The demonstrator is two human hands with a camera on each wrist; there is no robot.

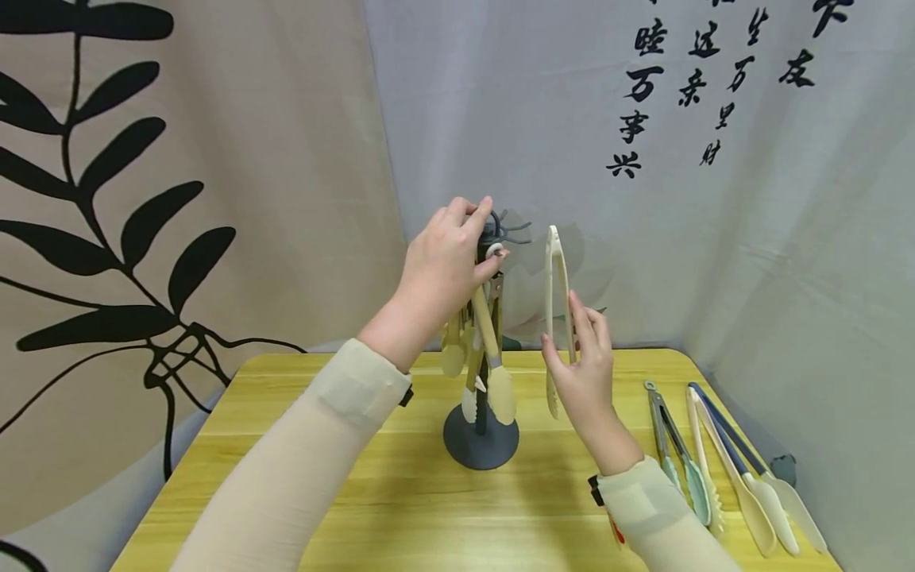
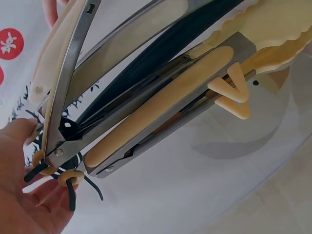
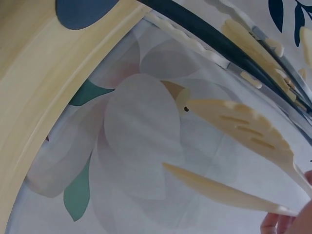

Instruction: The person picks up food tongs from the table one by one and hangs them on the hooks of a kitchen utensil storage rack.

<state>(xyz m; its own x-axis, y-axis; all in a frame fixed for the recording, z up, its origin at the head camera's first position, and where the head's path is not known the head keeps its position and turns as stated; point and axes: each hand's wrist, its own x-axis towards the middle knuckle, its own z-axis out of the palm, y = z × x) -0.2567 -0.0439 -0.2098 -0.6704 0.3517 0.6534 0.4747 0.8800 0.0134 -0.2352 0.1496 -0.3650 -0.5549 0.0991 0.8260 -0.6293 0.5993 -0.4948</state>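
Note:
A dark utensil stand [image 1: 480, 446] with a round base and a ring of thin hooks at its top stands on the table. My left hand [image 1: 446, 250] grips the stand's top, thumb and fingers curled about the hooks. Several tongs hang there by rings, including one with a beige grip [image 2: 161, 107] and a V-shaped piece on it. To the right of the stand, my right hand [image 1: 588, 369] pinches cream tongs [image 1: 550, 294] between thumb and fingers, hinge end up. Their slotted head [image 3: 251, 127] and plain lower arm [image 3: 219, 187] spread apart in the right wrist view.
On the right of the wooden table [image 1: 386, 516] lie grey-and-mint tongs [image 1: 695, 481], white tongs with a scalloped end [image 1: 704, 469], cream tongs [image 1: 747, 500] and blue-handled tongs [image 1: 750, 445]. A small red thing [image 1: 617, 532] shows beside the right sleeve. Printed curtains hang close behind.

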